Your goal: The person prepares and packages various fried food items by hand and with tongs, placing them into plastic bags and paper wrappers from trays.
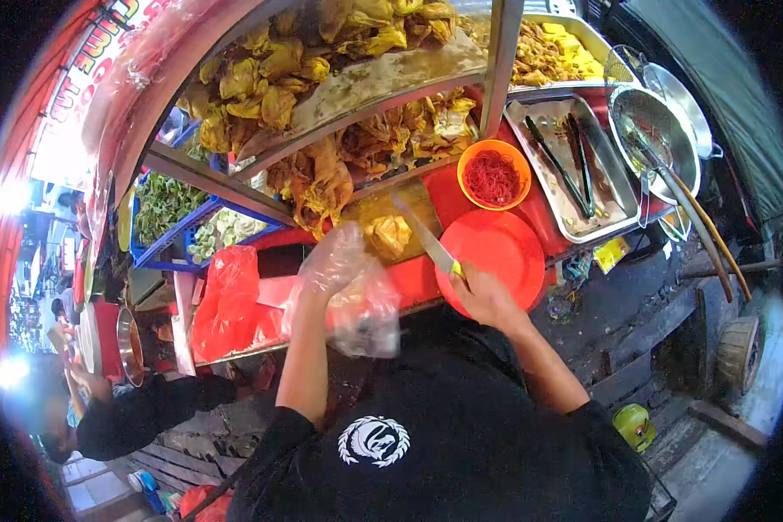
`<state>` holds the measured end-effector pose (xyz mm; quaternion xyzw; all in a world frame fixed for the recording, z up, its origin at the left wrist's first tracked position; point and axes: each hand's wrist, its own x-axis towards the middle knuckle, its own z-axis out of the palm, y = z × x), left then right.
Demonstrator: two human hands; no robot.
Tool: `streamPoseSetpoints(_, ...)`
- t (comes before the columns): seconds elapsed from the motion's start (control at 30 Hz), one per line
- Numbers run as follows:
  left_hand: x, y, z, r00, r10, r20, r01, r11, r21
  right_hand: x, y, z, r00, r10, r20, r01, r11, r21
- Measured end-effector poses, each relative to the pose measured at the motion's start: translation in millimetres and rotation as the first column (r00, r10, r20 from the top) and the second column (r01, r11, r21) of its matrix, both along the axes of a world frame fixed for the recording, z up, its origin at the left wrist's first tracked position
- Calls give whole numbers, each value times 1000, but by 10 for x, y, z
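A clear plastic bag (370, 317) covers my left hand (335, 261), which is beside a cutting board (422, 196). Blur and plastic hide how its fingers are set. On the board lies a yellow-brown piece of what looks like cooked chicken (390, 235), just right of that hand. My right hand (483, 296) is closed around the yellow handle of a knife (437, 248). The blade points up and left, over the board's right side. Beneath the right hand is a red plate (518, 261).
Behind the plate stands an orange bowl (493, 205) of red shreds. Tongs (555, 165) rest in a metal tray (618, 224). A metal-framed case (383, 113) holds chicken pieces. Blue baskets (178, 235) of greens and a red plastic bag (228, 304) are left. Another person (148, 418) is at far left.
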<state>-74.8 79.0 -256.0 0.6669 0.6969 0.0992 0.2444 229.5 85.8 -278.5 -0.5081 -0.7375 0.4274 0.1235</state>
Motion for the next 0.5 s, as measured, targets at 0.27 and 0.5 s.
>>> streamPoseSetpoints(0.27,168,196,-357,956,-283,82,174,766,619,-84,-163,-10,995,8,-95,-25,983,-183)
streamPoseSetpoints(0.5,-364,235,-1292,487,195,851,-243,966,-83,-258,-64,402,983,-94,-157,-18,804,-594)
